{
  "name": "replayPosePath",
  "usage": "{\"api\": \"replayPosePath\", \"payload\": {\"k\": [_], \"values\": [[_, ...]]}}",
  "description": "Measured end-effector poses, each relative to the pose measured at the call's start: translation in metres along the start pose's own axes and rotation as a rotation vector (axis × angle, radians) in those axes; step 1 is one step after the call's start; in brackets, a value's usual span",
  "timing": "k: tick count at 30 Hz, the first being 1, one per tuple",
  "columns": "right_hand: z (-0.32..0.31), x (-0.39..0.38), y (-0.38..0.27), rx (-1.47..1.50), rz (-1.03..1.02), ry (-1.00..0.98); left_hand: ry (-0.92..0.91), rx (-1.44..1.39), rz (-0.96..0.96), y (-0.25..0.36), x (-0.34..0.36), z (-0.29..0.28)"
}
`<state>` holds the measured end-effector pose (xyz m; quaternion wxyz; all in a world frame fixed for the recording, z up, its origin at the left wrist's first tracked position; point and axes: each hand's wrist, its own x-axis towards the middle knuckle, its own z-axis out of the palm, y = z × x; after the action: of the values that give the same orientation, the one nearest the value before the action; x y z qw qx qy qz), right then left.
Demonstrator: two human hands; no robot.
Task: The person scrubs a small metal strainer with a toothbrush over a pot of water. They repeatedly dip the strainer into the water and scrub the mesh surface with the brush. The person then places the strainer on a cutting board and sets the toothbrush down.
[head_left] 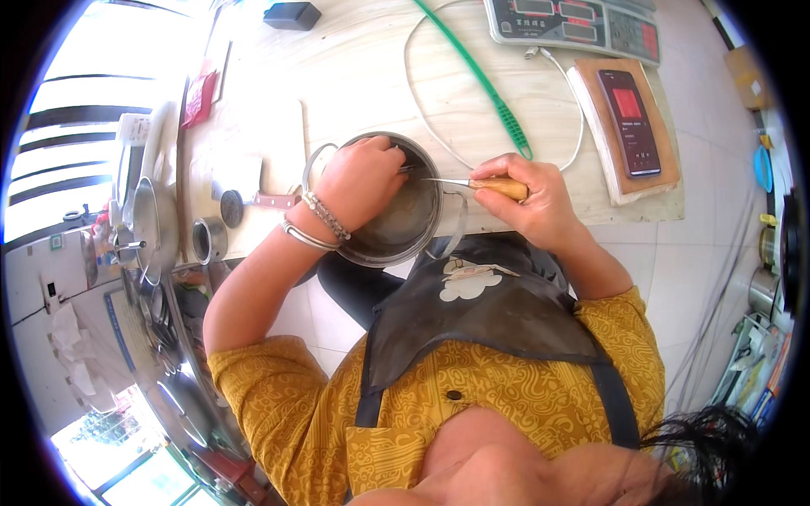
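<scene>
A round metal pot [434, 223] with a loop handle at each side sits at the table's near edge. Over its left side reaches my left hand [359, 181], fingers curled down inside the rim. A small shiny bit shows at those fingertips, but what they grip is too hidden to name. My right hand [536, 198] is closed around the wooden handle [507, 187] of a thin pointed metal tool, like an awl. Its shaft crosses the pot's right rim, and the tip lies close to my left fingertips. The pot's inside looks greyish and dull.
Left of the pot lie a wood-handled cleaver [274, 201], a dark round disc [232, 207] and a metal ring [209, 240]. A green rod [481, 80] and a white cable [411, 80] lie beyond. Far right are a scale [574, 29] and a phone [629, 118] on a book.
</scene>
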<state>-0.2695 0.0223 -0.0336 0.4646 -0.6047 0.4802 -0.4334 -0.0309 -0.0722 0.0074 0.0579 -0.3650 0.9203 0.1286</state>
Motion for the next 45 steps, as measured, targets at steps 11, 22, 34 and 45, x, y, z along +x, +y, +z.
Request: {"api": "replayPosePath", "payload": {"k": [11,22,34,45], "values": [[0.003,0.001,-0.003,0.071,0.059,-0.037,-0.026,0.093,-0.045,-0.013,-0.022,0.037],[0.004,0.002,-0.009,0.344,0.014,-0.035,0.025,-0.925,-0.517,0.000,-0.048,0.000],[0.029,0.027,-0.033,0.215,-0.062,-0.238,0.417,-2.800,0.279,0.007,-0.065,0.039],[0.033,0.040,-0.045,-0.609,-0.557,-0.205,0.518,-2.615,0.307,0.011,-0.061,0.039]]}}
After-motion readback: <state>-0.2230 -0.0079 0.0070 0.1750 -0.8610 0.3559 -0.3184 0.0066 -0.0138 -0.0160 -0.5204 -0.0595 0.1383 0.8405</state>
